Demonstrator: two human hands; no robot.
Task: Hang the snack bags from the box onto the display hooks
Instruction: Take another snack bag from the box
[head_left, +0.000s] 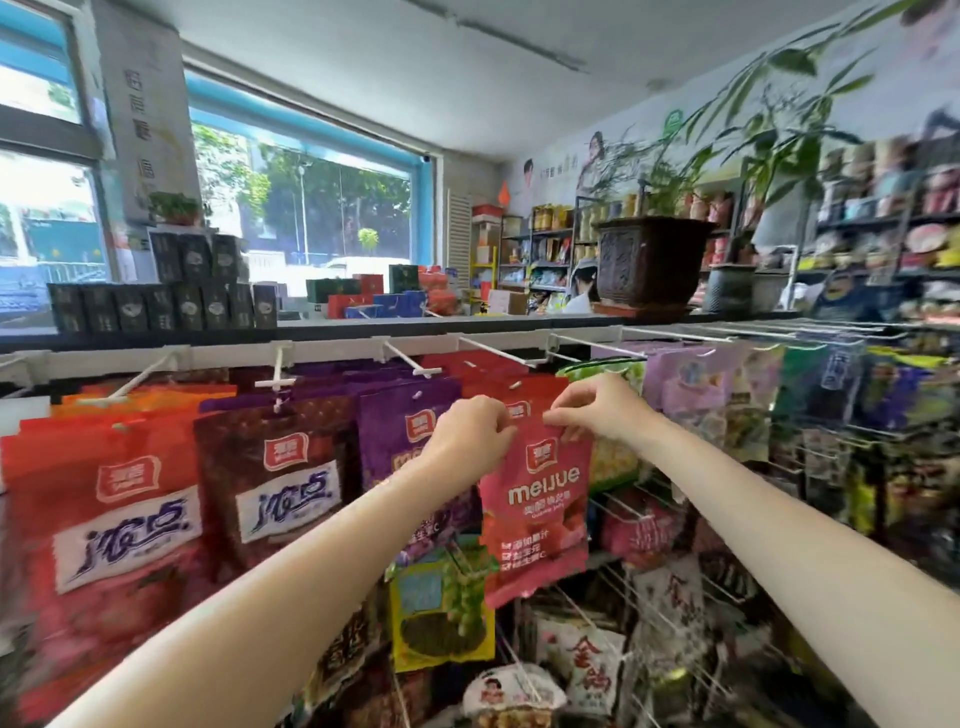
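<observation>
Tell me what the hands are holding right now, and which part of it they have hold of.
Both hands hold one pink Meijue snack bag by its top edge: the left hand pinches the top left corner, the right hand the top right.

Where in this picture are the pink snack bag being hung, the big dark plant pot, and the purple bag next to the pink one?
pink snack bag (537, 512): head view, middle of its printed front.
dark plant pot (649, 260): head view, front wall.
purple bag (400, 441): head view, upper front.

Pink snack bag, upright, top-pinched
</observation>
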